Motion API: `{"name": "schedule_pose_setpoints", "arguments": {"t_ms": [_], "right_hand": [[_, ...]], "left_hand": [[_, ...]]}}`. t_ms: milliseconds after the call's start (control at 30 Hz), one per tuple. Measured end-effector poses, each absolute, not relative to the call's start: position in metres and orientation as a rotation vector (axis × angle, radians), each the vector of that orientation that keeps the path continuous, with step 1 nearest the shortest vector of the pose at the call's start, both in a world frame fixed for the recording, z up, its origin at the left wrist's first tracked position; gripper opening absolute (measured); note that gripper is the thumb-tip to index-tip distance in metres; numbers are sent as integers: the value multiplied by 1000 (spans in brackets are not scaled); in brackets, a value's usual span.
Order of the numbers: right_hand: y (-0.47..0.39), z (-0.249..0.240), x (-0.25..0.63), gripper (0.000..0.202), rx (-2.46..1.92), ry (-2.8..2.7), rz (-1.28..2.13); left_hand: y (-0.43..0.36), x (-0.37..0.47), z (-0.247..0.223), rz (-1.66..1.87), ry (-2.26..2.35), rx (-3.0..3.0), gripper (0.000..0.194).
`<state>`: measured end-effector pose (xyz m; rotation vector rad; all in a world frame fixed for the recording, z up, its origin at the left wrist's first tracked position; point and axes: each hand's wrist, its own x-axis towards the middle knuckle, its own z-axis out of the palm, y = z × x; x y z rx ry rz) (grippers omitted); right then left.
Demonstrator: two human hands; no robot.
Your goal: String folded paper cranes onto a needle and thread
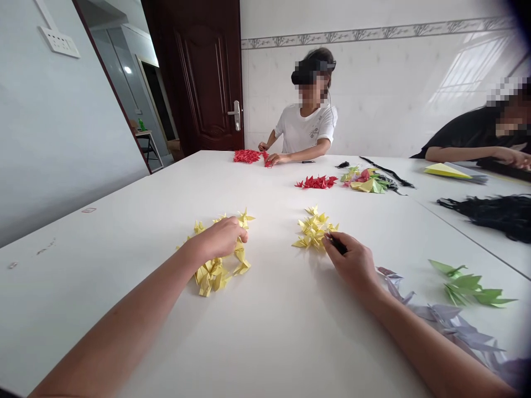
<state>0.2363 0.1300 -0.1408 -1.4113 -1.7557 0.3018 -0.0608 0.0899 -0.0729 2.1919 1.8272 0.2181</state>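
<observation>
Curls left hand (227,236) partly closed over pointed yellow folded-paper pieces (213,275), cannot tell whether gripping any; pinches slim black object (338,244) in closed right hand (354,260) beside smaller yellow folded-paper cluster (313,226).

tiled wall (373,99) | patterned border (373,34) | dark brown door (207,83) | white table (282,320)

I see pale-yellow folded-paper cranes (213,276) mid-frame on a plain white tabletop (265,331). At lower right, my feed shows leaf-green paper cranes (467,284) and pale lilac paper cranes (456,327); at right, black stringy cords (493,215); upper centre, bright red folded-paper pieces (317,182). Above, I make out a dark reddish-brown panelled door (207,83) and a grey leaf-patterned tile border (373,34).
</observation>
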Motion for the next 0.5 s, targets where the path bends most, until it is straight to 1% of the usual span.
{"name": "schedule_pose_setpoints", "arguments": {"t_ms": [133,267,400,500], "right_hand": [[125,-139,232,26,-1385,-1787,289],[115,-138,226,27,-1303,-1818,267],[106,-139,220,24,-1161,-1874,206],[98,-139,216,21,-1116,-1943,248]], "left_hand": [[95,-63,-77,270,1759,2207,25],[96,-54,-70,348,1717,2242,24],[93,-41,-65,641,1641,2173,23],[91,-32,-68,838,1501,1999,24]]}}
